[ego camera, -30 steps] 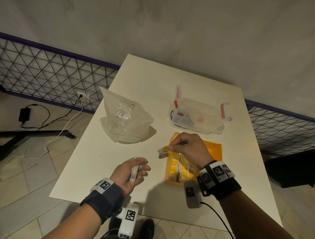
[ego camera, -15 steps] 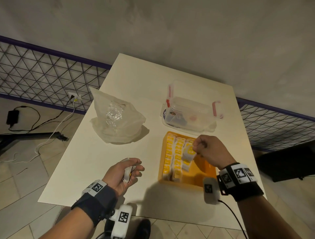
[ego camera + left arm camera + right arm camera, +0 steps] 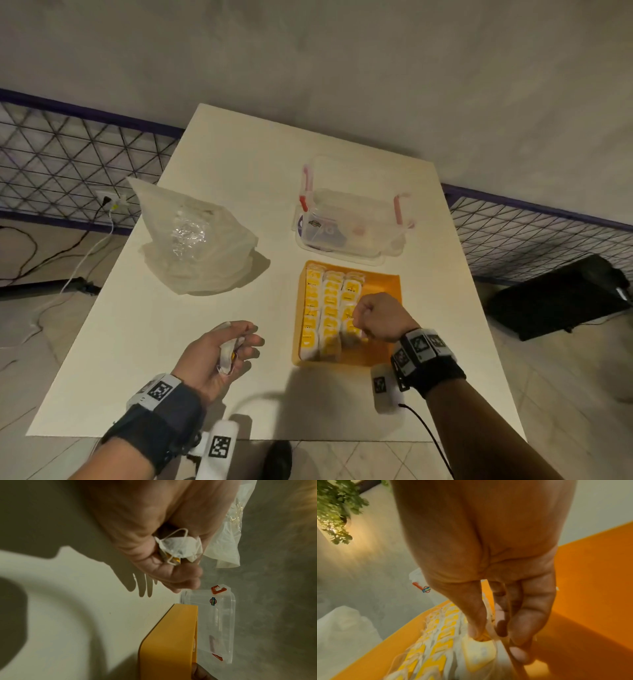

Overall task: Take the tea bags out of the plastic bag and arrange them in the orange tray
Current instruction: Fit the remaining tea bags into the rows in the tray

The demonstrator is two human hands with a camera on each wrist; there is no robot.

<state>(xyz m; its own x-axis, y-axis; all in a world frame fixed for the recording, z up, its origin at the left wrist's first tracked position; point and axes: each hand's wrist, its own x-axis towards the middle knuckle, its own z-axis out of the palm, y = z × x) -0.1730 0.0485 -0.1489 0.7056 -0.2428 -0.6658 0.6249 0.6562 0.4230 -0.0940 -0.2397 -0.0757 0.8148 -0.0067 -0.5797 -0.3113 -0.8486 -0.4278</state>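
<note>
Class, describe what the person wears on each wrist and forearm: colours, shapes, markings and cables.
Both hands are bare. The left wrist's black fabric band and the right wrist's black fabric band carry white square-coded tags and a white tagged camera block; a thin black cable trails from the right one.

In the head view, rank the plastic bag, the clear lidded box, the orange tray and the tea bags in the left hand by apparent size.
1. plastic bag and clear lidded box: similar spread, too close to rank
2. orange tray: slightly smaller, partly hidden by the right hand
3. tea bags gripped in the left hand: smallest
</note>
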